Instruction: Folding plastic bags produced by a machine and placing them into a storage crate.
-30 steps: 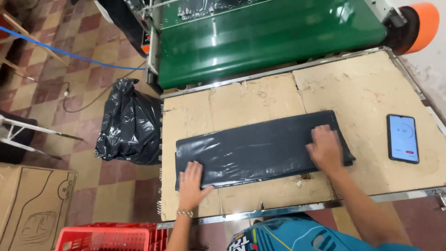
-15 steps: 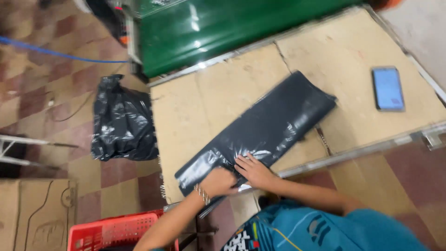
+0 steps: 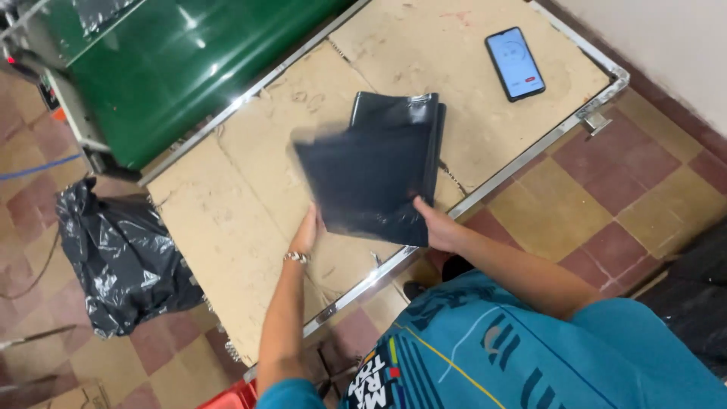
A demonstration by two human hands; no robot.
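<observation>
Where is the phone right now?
In the head view, the phone lies screen-up on the cardboard-covered table, at its far right corner, beyond the folded black bag.

Bright, even light; motion blur, green glare.

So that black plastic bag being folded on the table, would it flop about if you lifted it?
Probably floppy: the black plastic bag is thin sheet, doubled over on itself, and its raised flap blurs between the left hand and right hand. It looks light for its size. Its glossy surface suggests it may slide on the cardboard-topped table.
</observation>
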